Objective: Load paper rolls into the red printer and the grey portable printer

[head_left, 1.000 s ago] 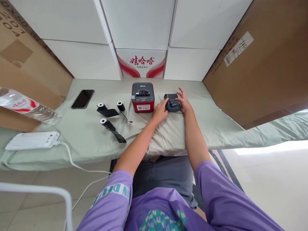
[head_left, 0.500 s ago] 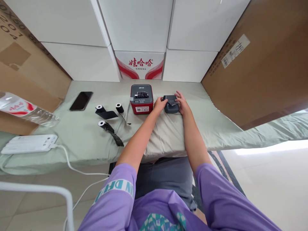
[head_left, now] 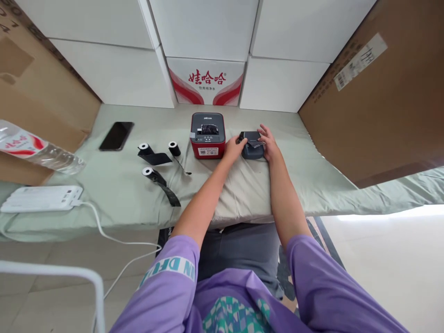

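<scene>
Hands are laid on a small dark grey printer, which sits on the green cloth just right of the red printer, taken as the landmark for all that follows. The left hand is pressed against the grey unit's left end, in the narrow gap beside the red printer, with its fingers curled round that end. The right hand is set on the unit's right side and top, fingers loosely spread over the lid, where a pale slip of paper is seen under the fingertips; whether the slip is pinched cannot be told.

Left of the red printer, three black rolls with white cores are laid out: one close by, one further left with a strip unwound, and one nearer the person, its strip trailing. Further left still, a black phone is placed face up. Far to the left, a clear water bottle is seen on its side, and a white power strip with its cable is found at the cloth's near edge. Behind the red printer, a white carton with red lettering is stacked among plain white boxes.
</scene>
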A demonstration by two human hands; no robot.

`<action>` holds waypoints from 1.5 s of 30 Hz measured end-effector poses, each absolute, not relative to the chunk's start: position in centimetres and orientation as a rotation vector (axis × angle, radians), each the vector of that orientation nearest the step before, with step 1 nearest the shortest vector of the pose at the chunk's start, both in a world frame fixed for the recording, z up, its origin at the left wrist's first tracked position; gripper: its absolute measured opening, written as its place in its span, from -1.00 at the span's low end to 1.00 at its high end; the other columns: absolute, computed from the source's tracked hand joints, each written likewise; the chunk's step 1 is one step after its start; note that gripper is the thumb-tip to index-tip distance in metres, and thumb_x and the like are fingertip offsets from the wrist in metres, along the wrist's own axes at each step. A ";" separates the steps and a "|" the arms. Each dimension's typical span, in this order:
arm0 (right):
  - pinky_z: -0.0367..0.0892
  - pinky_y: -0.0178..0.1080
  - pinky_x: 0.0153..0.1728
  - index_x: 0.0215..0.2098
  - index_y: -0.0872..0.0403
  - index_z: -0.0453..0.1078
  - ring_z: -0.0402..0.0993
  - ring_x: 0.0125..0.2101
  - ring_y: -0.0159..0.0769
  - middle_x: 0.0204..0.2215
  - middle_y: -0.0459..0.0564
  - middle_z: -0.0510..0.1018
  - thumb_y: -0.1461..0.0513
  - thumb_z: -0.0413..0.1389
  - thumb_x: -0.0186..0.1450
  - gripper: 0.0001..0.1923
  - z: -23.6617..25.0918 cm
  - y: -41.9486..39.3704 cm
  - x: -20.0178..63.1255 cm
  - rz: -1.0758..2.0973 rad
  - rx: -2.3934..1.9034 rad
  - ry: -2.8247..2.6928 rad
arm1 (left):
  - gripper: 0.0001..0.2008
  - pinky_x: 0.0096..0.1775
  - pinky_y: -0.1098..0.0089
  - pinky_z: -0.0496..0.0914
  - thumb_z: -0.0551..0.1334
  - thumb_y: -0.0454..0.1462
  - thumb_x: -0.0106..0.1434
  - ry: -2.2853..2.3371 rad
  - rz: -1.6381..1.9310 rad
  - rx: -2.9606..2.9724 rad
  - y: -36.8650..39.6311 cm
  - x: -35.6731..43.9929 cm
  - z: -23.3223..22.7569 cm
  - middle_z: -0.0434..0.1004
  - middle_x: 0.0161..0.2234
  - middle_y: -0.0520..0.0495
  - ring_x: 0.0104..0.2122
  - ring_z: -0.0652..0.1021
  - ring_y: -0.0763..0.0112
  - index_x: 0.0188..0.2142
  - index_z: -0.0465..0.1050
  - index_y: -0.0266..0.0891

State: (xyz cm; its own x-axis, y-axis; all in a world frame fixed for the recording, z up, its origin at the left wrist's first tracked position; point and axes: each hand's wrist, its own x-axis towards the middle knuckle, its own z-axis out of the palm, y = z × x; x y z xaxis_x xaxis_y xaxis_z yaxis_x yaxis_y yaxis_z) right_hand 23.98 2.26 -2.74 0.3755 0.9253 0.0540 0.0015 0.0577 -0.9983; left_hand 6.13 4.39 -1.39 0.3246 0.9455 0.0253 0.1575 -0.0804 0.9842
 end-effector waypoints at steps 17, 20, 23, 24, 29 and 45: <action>0.43 0.05 0.18 0.21 -0.11 0.30 0.42 0.21 0.00 0.24 0.09 0.44 -0.12 0.19 -0.01 -0.17 -3.0 2.0 23.5 0.832 -1.340 -0.896 | -0.40 0.15 0.29 0.42 0.00 -0.42 0.39 1.344 0.708 2.012 0.3 4.3 -1.1 0.46 0.23 -0.26 0.15 0.54 0.17 0.38 0.36 -0.20; 0.47 -0.01 0.15 0.17 -0.12 0.32 0.46 0.19 -0.05 0.18 0.04 0.48 -0.11 0.23 -0.01 -0.21 -3.3 2.2 23.6 0.836 -1.289 -0.818 | -0.41 0.09 0.36 0.43 0.01 -0.42 0.40 1.363 0.667 2.001 0.5 4.2 -1.0 0.45 0.20 -0.24 0.10 0.56 0.22 0.37 0.37 -0.20; 0.51 -0.05 0.10 0.12 -0.11 0.35 0.50 0.15 -0.07 0.12 0.03 0.51 -0.09 0.26 -0.02 -0.25 -3.6 2.3 23.7 0.844 -1.235 -0.773 | -0.42 0.08 0.38 0.42 0.01 -0.41 0.41 1.372 0.684 2.007 0.5 4.4 -1.1 0.46 0.21 -0.22 0.11 0.55 0.25 0.38 0.36 -0.20; 0.51 -0.06 0.09 0.11 -0.11 0.35 0.50 0.14 -0.08 0.11 0.03 0.52 -0.09 0.26 -0.02 -0.26 -3.6 2.3 23.7 0.845 -1.227 -0.768 | -0.42 0.09 0.38 0.42 0.01 -0.40 0.41 1.379 0.700 2.009 0.5 4.4 -1.2 0.46 0.21 -0.21 0.12 0.54 0.24 0.38 0.36 -0.20; 0.52 -0.04 0.09 0.09 -0.11 0.35 0.51 0.16 -0.06 0.10 0.03 0.53 -0.05 0.27 -0.02 -0.29 -3.6 2.3 23.5 0.855 -1.199 -0.751 | -0.46 0.11 0.34 0.42 0.02 -0.37 0.41 1.412 0.719 1.988 0.4 4.7 -1.4 0.49 0.21 -0.21 0.14 0.54 0.19 0.32 0.43 -0.25; 0.49 0.00 0.15 0.10 -0.11 0.34 0.50 0.17 -0.04 0.11 0.03 0.54 -0.08 0.28 -0.02 -0.27 -4.0 2.6 24.0 0.851 -1.207 -0.774 | -0.46 0.15 0.30 0.40 0.02 -0.36 0.41 1.405 0.679 2.052 0.7 4.8 -1.8 0.49 0.20 -0.22 0.16 0.53 0.17 0.33 0.42 -0.23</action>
